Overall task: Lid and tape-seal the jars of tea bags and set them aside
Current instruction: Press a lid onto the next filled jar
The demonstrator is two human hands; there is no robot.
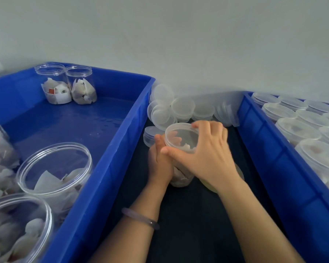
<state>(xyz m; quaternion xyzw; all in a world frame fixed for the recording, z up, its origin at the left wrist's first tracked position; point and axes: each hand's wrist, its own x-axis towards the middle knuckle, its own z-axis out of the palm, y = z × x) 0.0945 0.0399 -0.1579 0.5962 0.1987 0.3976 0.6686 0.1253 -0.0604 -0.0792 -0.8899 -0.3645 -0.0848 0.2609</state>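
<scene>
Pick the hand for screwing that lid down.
Right, probably. The right hand grips the lid by its rim on top of the jar, so it can twist. The left hand holds the jar's side and steadies it.

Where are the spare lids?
In the head view, the spare lids are piled at the back, between the left blue crate and right blue crate, beyond the held jar.
</scene>
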